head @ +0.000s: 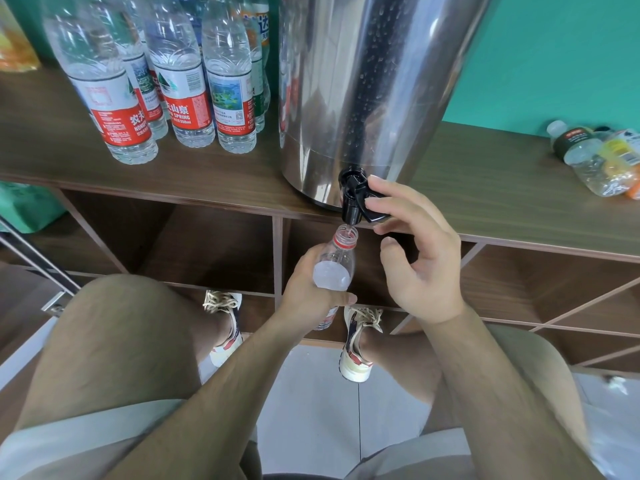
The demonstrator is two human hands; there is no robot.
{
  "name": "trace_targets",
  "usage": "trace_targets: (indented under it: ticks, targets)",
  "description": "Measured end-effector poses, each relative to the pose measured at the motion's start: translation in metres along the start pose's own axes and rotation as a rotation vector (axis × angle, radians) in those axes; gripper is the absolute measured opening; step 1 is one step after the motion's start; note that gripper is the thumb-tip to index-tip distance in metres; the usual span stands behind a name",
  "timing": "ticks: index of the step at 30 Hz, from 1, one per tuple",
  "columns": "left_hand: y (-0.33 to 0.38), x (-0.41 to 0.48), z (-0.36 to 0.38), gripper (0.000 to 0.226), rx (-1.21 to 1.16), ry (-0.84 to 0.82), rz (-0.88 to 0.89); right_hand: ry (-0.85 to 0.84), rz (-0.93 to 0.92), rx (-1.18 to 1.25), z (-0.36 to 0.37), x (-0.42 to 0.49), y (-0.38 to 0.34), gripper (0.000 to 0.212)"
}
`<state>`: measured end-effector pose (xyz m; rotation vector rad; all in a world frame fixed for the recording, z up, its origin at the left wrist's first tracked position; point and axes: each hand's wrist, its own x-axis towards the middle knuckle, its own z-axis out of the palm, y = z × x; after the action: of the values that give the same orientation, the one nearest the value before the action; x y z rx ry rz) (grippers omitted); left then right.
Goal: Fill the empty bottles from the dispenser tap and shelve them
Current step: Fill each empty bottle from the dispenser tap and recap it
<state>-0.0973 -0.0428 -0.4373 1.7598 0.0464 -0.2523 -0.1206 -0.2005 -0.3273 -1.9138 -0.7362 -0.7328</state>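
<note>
A steel dispenser (367, 88) stands on the wooden shelf top (485, 188). Its black tap (356, 199) juts over the front edge. My right hand (415, 258) pinches the tap lever with thumb and forefinger. Directly under the spout my left hand (308, 289) grips a clear bottle (336, 265) with a red neck ring, its mouth open just below the spout. Water stands high inside the bottle, near its shoulder. The bottle's lower part is hidden by my fingers.
Several filled water bottles (187, 81) with red labels stand on the shelf top left of the dispenser. Empty crushed bottles (595, 161) lie at the far right. Open wooden cubbies (214, 244) sit below. My knees and shoes are over a tiled floor.
</note>
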Motion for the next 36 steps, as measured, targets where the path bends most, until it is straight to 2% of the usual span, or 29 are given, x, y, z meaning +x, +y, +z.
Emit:
trace_targets:
  ticks: [36]
  targets:
    - [0.0022,-0.0034,-0.0005,0.094,-0.039,-0.009,-0.018,0.002,0.0,-0.002,-0.0006,0.0009,0.0004,0.062]
